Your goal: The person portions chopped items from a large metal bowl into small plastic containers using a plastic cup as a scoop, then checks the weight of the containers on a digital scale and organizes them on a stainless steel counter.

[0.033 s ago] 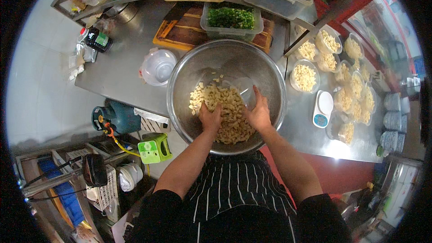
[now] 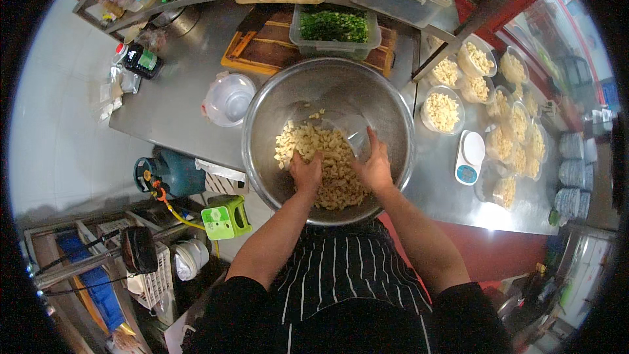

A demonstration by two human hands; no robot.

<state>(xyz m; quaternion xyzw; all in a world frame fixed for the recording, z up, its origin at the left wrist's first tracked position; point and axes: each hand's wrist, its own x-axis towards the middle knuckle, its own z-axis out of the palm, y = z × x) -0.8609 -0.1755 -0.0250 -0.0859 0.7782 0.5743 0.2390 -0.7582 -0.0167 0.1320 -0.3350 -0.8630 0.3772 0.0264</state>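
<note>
Worktop [image 2: 187, 82]: round bowl [image 2: 327, 88] upright; left fingers [image 2: 297, 160] in pieces [image 2: 335, 164], right fingers [image 2: 375, 147] spread; hold unclear.

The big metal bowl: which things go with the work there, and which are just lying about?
In use:
left hand
right hand
metal bowl
pale chunks
clear plastic piece
probably white scale, filled tubs

Seemingly lying about:
dark bottle
gas cylinder
green stool

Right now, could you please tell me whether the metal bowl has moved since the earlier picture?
No, the metal bowl shows no clear shift; it sits the same against the cutting board.
</note>
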